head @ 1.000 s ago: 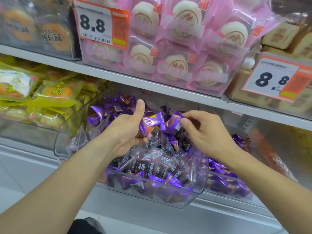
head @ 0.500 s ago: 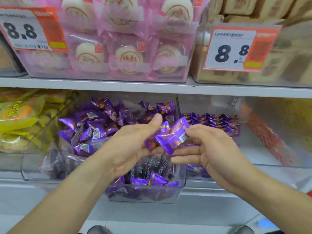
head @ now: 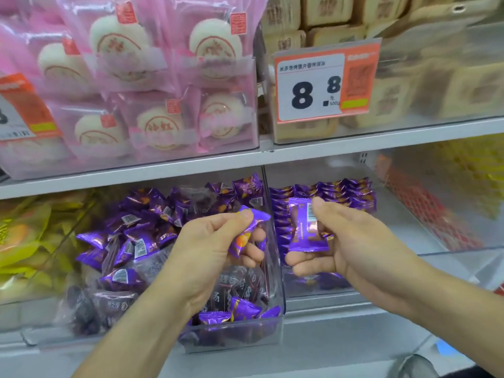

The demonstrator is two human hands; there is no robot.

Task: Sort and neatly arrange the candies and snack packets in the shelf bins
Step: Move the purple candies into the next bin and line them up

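Hands [head: 215, 249] gripping purple packets [head: 306, 227], labels blurred

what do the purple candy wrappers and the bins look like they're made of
Purple wrappers, like the one in the right hand at: probably glossy metallised plastic film; they glint, crease sharply and have crimped ends. Bins: apparently clear rigid plastic, maybe acrylic; the candy shows through the flat walls, which carry pale reflections.
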